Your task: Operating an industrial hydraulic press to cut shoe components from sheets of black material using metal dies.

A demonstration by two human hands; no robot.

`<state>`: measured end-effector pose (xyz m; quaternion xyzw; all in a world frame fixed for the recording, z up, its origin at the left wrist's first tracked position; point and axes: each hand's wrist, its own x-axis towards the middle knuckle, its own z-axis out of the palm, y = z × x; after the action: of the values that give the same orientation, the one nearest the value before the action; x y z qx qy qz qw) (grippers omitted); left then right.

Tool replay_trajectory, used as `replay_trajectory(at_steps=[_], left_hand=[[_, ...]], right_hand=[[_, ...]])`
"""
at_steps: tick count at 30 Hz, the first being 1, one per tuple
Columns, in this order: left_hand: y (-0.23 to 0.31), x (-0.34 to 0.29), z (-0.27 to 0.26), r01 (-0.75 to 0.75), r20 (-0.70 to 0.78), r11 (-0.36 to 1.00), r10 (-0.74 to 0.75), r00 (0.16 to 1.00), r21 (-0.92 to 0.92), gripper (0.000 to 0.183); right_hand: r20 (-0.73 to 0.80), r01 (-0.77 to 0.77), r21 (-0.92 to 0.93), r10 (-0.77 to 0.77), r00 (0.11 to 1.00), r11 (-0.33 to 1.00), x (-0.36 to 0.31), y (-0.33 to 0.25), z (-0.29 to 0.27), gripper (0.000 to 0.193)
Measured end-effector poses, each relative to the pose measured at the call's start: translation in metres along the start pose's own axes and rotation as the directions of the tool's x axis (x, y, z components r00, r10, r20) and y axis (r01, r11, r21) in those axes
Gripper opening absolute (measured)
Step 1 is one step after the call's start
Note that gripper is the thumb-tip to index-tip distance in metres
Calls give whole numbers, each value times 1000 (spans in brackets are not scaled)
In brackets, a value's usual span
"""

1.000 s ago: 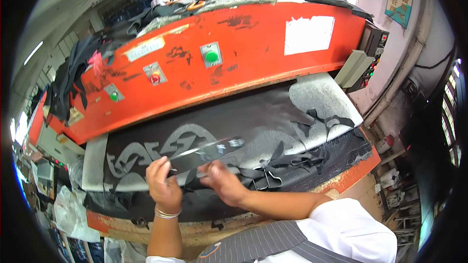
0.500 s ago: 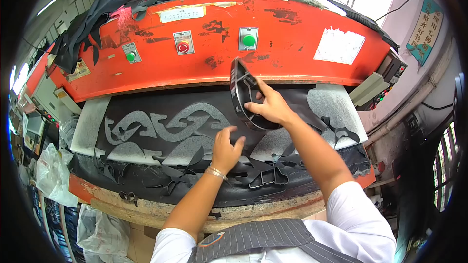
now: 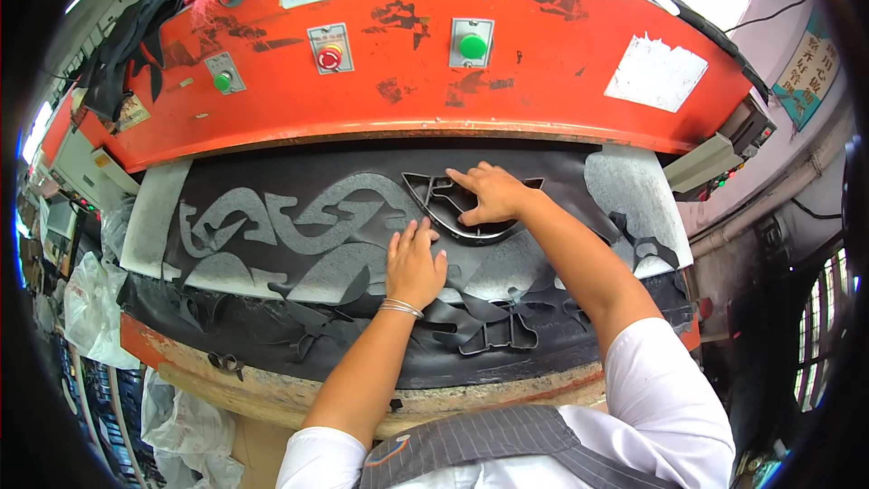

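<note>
Red press (image 3: 407, 113) behind | metal die (image 3: 471, 236) gripped by right hand (image 3: 496, 195), left hand (image 3: 415, 264) open nearby | placement, seemingly; alignment on black sheet (image 3: 579, 199) needed

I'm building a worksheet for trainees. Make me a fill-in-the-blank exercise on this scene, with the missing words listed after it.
1. The ____ hand reaches over a curved metal frame.
2. The left hand has silvery bangles around its ____.
3. On the machine front, the red button sits between two ____ buttons.
4. The torn-edged paper is coloured ____.

Missing words: right; wrist; green; white.
</note>
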<state>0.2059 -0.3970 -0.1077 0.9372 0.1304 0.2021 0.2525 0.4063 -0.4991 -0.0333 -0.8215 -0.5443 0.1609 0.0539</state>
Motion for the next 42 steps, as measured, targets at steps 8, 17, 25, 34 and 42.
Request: replay_trajectory(at_steps=[8,17,25,34,42], left_hand=[[-7,9,-7,55,24,998,-55,998,14,34],[0,10,-3,101,56,993,-98,994,-60,35],[-3,11,-7,112,24,987,-110,994,-112,31],[-18,10,-7,84,17,955,-83,996,-283,38],[-140,80,-193,16,-617,878,-349,705,-478,28]], right_hand=[[-542,-232,232,323,776,945,-85,17,51,75],[-639,-128,328,320,699,936,-87,31,82,46],[-662,-154,226,268,700,962,-88,31,82,48],[-537,-332,152,359,763,931,-95,11,67,73],[-864,100,166,95,495,981,-48,-75,-86,52]])
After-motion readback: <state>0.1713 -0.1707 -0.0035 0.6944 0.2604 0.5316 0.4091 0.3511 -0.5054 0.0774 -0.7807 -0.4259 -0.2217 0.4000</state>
